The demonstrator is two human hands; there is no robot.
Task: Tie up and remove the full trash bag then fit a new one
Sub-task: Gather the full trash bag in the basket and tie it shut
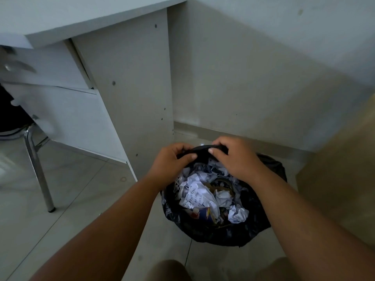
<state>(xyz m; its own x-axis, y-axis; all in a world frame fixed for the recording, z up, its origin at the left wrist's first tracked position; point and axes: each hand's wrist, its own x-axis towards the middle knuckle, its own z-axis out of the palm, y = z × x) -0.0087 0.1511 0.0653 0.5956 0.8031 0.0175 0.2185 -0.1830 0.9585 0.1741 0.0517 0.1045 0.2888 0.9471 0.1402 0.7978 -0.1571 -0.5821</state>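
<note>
A black trash bag [205, 230] lines a round bin on the tiled floor, low and right of centre. It is filled with crumpled white paper [197, 196], bits of cardboard and a blue wrapper. My left hand [172, 162] and my right hand [233, 159] both pinch the far edge of the bag's rim, close together, thumbs on top. The bag's mouth is wide open toward me. The bin itself is hidden under the bag.
A white desk side panel [129, 94] stands just left of the bin, with drawers [52, 94] further left. A chrome chair leg [38, 171] rests on the floor at left. A wall [253, 78] runs behind, a beige surface [341, 179] to the right.
</note>
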